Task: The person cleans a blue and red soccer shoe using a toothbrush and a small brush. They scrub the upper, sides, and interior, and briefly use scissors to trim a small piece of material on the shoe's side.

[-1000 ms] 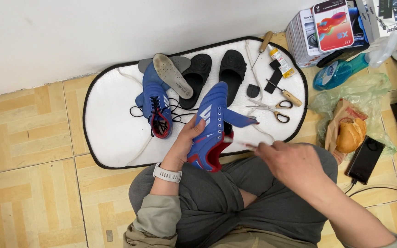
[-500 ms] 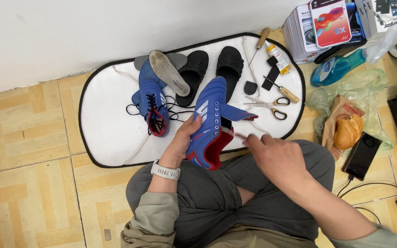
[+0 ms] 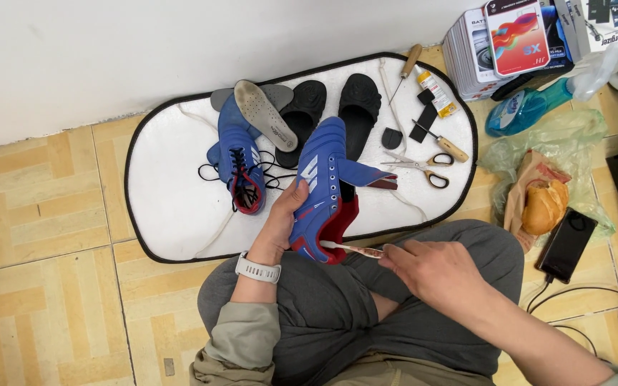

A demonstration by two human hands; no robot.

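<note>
Left hand [image 3: 280, 221] clasps blue shoe [image 3: 321, 187] over lap, above white mat [image 3: 173, 207], steadying it. Right hand [image 3: 434, 270] pinches thin tool [image 3: 352, 249], perhaps brush, tip at shoe's heel opening.

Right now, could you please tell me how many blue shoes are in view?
2: one blue shoe held in the left hand, the other lying on the white mat beside it.

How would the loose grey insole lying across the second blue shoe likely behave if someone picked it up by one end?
The insole looks thin and flat, so it would probably flex and droop. It seems light for its size. It rests tilted on the blue shoe and a black slipper, so a nudge would likely slide it off rather than roll it.
</note>
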